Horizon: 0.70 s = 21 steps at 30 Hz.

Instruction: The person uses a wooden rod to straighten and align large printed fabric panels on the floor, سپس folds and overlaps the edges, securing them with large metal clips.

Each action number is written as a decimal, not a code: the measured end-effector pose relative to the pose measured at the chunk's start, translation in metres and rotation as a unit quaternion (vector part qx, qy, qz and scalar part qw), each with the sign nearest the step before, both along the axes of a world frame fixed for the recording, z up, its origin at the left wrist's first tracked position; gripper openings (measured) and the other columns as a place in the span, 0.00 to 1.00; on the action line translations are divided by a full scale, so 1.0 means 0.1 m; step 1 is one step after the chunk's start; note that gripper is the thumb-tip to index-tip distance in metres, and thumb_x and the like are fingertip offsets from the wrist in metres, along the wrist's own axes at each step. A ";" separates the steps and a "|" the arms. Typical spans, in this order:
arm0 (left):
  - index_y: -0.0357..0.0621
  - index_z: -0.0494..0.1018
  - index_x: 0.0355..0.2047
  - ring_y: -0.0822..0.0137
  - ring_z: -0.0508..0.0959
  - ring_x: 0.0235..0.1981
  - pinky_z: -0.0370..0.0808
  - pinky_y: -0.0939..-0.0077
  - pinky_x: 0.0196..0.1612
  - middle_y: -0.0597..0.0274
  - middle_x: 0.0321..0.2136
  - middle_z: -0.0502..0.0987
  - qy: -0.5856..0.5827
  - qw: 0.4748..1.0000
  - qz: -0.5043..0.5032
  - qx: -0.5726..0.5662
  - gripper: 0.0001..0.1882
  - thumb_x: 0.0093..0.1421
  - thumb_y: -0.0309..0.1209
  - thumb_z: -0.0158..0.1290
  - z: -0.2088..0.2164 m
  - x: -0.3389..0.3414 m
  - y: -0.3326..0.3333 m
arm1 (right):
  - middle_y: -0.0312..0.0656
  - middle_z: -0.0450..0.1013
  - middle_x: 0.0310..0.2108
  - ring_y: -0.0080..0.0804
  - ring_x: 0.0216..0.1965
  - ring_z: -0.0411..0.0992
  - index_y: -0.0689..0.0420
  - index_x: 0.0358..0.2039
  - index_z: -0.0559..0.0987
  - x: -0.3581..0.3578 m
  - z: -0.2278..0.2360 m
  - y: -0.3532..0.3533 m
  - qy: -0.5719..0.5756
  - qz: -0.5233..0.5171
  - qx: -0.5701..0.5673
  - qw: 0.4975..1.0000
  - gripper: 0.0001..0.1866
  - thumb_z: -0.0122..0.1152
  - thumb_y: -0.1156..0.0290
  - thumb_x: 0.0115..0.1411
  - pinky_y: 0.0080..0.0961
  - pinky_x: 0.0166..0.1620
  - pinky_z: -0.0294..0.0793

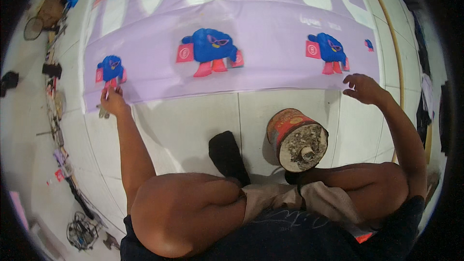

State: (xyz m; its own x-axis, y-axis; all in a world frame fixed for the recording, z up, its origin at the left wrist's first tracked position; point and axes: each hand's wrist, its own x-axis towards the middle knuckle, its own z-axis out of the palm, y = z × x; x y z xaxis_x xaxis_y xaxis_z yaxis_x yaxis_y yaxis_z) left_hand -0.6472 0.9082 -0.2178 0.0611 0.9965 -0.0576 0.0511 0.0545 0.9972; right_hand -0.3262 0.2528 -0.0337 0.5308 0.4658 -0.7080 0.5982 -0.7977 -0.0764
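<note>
A wide lilac printed banner [270,75] lies across the floor before me, with blue furry figures carrying pink bags on it. My left hand [115,101] is over its near left corner, fingers drawn together by a small printed figure. Whatever they hold, if anything, is hidden. A small greyish metal-looking item [103,112] shows just beside that hand, too blurred to name. At the near right edge of the banner, my right hand [365,89] hovers with loosely curled fingers apart and nothing visible in them.
A round tin [303,147] with a red label and a crusted, knobbed end stands between my legs, near my black-covered foot [226,154]. A long wooden pole [394,43] lies along the right. Tools and cables [82,232] clutter the left side of the tiled floor.
</note>
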 end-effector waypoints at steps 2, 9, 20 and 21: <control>0.34 0.67 0.48 0.69 0.74 0.24 0.73 0.76 0.27 0.58 0.29 0.74 0.006 0.998 -0.047 0.040 0.18 0.60 0.29 0.56 0.18 -0.19 0.08 | 0.47 0.76 0.39 0.43 0.41 0.75 0.57 0.47 0.75 0.15 -0.07 0.30 -0.018 0.040 0.071 0.996 0.21 0.65 0.59 0.58 0.40 0.46 0.74; 0.32 0.58 0.58 0.68 0.73 0.31 0.76 0.74 0.35 0.54 0.35 0.73 0.210 0.926 -0.191 -0.250 0.33 0.58 0.33 0.59 0.20 -0.54 -1.27 | 0.45 0.71 0.44 0.45 0.46 0.72 0.54 0.49 0.71 -0.08 -0.75 1.14 -0.042 0.288 0.171 0.941 0.30 0.71 0.58 0.49 0.40 0.44 0.74; 0.30 0.69 0.46 0.64 0.73 0.31 0.75 0.75 0.30 0.53 0.38 0.72 0.086 0.938 0.020 -0.335 0.21 0.54 0.28 0.61 0.16 0.05 -1.05 | 0.49 0.71 0.37 0.48 0.40 0.74 0.58 0.46 0.71 -0.21 -1.18 1.03 -0.019 0.277 0.188 0.942 0.22 0.61 0.70 0.48 0.45 0.39 0.76; 0.31 0.70 0.42 0.65 0.73 0.30 0.74 0.76 0.28 0.54 0.37 0.72 0.082 0.940 0.032 -0.329 0.17 0.55 0.28 0.61 0.14 0.07 -1.02 | 0.50 0.71 0.37 0.49 0.40 0.74 0.59 0.45 0.71 -0.20 -1.20 1.05 -0.019 0.272 0.192 0.943 0.21 0.60 0.70 0.48 0.45 0.39 0.76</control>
